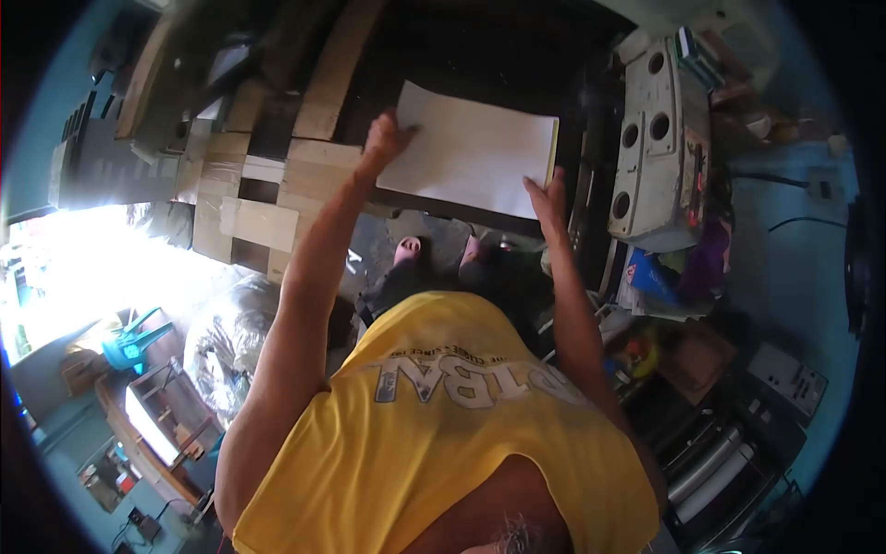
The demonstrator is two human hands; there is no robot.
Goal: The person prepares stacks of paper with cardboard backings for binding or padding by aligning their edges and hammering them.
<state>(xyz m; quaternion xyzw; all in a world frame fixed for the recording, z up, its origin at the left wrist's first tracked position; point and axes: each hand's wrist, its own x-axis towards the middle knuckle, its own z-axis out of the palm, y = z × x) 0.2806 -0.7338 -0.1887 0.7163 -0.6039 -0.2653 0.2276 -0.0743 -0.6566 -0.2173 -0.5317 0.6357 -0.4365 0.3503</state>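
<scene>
A white rectangular sheet point(471, 148), with a thin yellow edge along its right side, is held over a dark surface point(415, 46). My left hand point(389, 138) grips the sheet's left edge, thumb on top and the other fingers mostly hidden. At the lower right corner my right hand point(546, 198) pinches the sheet, its thumb on the upper face. The sheet is slightly tilted and bowed between the two hands.
Taped cardboard point(258, 222) lies to the left of the dark surface. A pale panel with round holes point(660, 138) stands on the right, above blue and purple bags point(678, 272). A clear plastic-wrapped bundle point(226, 342) and a teal chair point(137, 342) are at the lower left.
</scene>
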